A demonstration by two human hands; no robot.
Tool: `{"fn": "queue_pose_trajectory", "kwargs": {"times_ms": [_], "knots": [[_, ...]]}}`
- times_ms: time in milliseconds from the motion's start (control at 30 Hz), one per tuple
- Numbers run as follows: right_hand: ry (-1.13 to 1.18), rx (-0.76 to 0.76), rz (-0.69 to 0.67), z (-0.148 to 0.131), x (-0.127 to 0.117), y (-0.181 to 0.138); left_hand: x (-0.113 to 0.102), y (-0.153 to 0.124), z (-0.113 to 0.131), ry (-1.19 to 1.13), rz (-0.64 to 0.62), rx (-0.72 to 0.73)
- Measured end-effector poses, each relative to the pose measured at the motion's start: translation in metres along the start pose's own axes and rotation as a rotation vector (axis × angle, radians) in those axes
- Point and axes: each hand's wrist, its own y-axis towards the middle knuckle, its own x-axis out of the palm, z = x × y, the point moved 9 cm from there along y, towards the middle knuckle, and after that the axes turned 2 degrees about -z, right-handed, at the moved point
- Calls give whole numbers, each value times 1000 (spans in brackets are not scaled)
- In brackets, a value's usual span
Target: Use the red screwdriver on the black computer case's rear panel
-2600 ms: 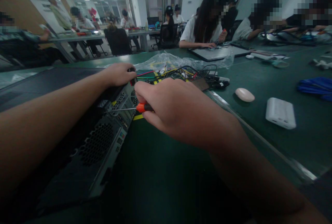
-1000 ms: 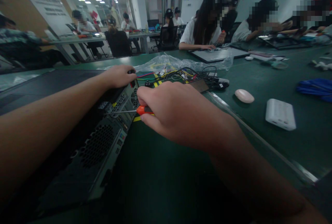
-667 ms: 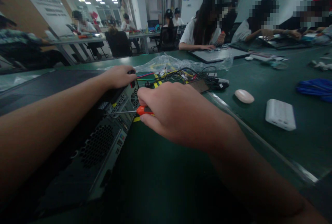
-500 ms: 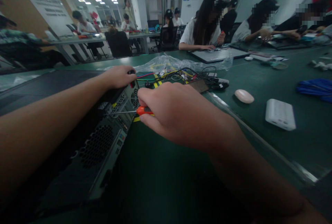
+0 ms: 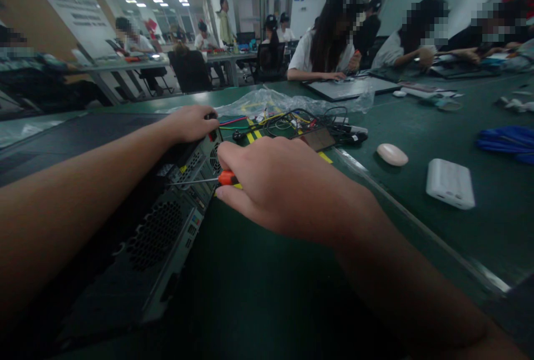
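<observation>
You grasp a screwdriver [image 5: 226,177] in your right hand [image 5: 283,187] at mid-frame, its shaft [image 5: 200,181] jutting left toward the case [image 5: 156,235] at lower left; your left hand [image 5: 192,122], grip unclear, rests on it.

I am remotely viewing an orange-handled screwdriver [image 5: 226,177] pointing its thin shaft at the vented rear of a dark computer case [image 5: 156,235] resting on the counter [image 5: 258,282].

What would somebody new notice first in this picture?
Probably the right hand, big in the middle, gripping an orange-handled screwdriver that points at a computer case on the left. The left hand rests on that case's far end. On the right, a white box stands out against the green table.
</observation>
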Motion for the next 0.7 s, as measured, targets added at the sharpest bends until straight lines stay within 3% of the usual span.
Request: {"fn": "queue_pose_trajectory", "kwargs": {"times_ms": [700], "knots": [[-51,-24,36,0,0,-2,0,-3,1,-24,2,-11]]}}
